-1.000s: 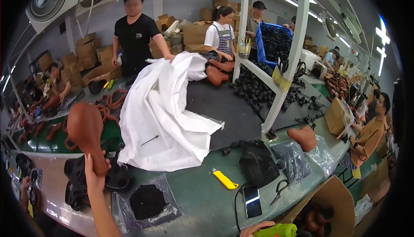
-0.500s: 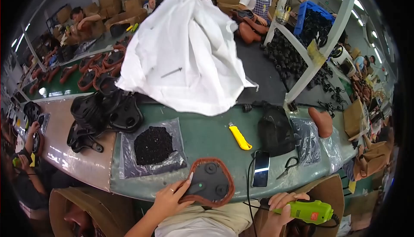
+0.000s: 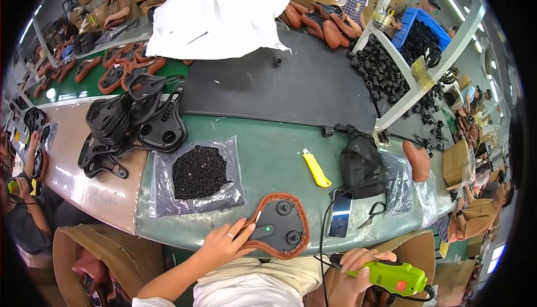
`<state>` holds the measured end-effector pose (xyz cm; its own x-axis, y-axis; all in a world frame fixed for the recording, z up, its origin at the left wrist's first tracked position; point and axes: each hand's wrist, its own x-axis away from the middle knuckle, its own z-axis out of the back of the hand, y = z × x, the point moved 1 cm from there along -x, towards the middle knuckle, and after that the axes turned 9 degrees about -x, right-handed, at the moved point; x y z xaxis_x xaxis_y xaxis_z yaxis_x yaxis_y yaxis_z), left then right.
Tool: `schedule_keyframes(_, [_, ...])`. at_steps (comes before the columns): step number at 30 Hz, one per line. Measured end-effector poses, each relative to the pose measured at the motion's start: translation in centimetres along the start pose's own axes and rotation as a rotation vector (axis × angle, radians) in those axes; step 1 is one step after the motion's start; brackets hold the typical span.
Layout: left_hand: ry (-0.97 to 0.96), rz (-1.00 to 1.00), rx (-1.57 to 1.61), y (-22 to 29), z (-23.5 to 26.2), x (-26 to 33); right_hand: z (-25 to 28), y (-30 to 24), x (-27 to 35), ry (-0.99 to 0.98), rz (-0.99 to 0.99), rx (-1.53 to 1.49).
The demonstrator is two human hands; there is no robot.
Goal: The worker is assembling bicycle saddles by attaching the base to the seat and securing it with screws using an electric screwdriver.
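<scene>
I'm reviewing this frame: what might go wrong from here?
Two risks, as a judgement. The left hand alone grips the brown seat at the near edge of the table, so a loose hold might let it drop. The black cord runs close beside the phone; if the cord gets tugged, it might catch or shift the phone.

White sheet (image 3: 218, 22) cut by my view's top edge, brown-rimmed seat's (image 3: 278, 224) outer face hidden from me, black bits (image 3: 199, 173) too small for me to tell.
</scene>
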<state>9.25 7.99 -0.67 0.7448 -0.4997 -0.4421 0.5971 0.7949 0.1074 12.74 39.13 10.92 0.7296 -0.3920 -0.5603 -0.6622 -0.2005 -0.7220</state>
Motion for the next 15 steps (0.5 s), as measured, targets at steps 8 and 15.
schedule_keyframes(8, [-0.218,-0.049,-0.093,-0.4,2.0,-2.4,-1.2,0.0,-0.3,0.04,0.006,0.053])
schedule_keyframes(15, [-0.053,0.472,0.679,-4.0,0.1,-4.9,-1.0,0.0,0.4,0.02,-0.015,-0.009])
